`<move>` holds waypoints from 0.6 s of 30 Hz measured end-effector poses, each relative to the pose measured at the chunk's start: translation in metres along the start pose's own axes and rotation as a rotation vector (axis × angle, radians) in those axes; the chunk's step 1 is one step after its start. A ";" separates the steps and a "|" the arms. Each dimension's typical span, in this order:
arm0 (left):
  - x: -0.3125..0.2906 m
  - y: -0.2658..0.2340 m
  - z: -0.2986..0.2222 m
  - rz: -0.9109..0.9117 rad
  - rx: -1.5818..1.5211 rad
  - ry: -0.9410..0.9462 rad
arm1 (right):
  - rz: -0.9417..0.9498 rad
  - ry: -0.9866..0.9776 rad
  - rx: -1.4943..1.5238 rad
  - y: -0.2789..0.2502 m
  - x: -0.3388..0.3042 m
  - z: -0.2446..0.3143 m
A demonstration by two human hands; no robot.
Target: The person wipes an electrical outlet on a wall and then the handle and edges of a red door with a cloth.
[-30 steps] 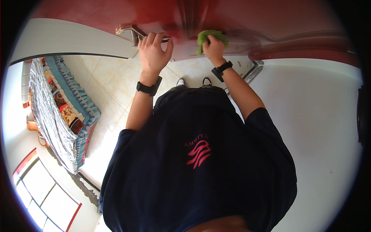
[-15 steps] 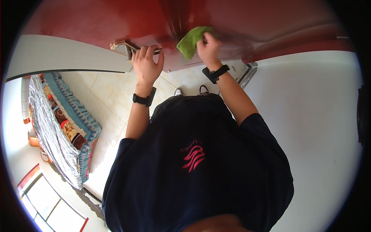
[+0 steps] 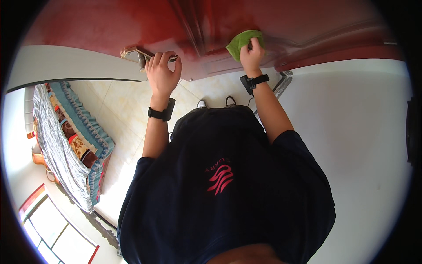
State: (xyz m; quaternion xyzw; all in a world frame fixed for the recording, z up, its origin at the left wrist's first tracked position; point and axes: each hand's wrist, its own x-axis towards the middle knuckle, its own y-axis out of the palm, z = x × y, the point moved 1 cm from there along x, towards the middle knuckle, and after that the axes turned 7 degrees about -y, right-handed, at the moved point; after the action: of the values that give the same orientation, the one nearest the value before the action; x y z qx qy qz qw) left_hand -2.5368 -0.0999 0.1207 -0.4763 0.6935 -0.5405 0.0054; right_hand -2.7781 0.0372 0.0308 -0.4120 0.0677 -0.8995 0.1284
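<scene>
In front of me stands a glossy dark red door [image 3: 145,26] with moulded panels. My left hand [image 3: 163,75] is wrapped round the metal door handle [image 3: 143,56] near the door's edge. A green cloth [image 3: 241,40] is bunched under my right hand [image 3: 252,55], which grips it and presses it against the door to the right of the handle. Part of the cloth is hidden behind my fingers. Each wrist wears a black strap with a small dark box.
A white wall [image 3: 347,132] runs along my right. Pale floor tiles [image 3: 121,110] lie around my shoes [image 3: 230,101]. To the left are a bed [image 3: 74,149] with a blue frilled cover and a red-framed window [image 3: 57,224].
My right hand has moved the green cloth to the right across the door. My left hand has shifted slightly left, together with the handle.
</scene>
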 end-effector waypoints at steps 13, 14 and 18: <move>0.003 0.004 0.004 -0.023 0.023 0.043 | 0.650 -0.076 -0.036 0.052 -0.044 0.018; 0.004 0.004 0.004 -0.022 0.028 0.049 | 0.679 -0.075 -0.046 0.053 -0.048 0.014; 0.005 0.004 0.004 -0.019 0.042 0.060 | 0.652 -0.043 -0.045 0.051 -0.058 -0.012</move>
State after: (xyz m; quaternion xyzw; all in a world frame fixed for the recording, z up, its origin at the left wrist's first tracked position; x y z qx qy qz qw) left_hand -2.5400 -0.1065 0.1185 -0.4661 0.6774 -0.5690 -0.0105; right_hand -2.7418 0.0053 -0.0301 -0.3903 0.2132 -0.8004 0.4020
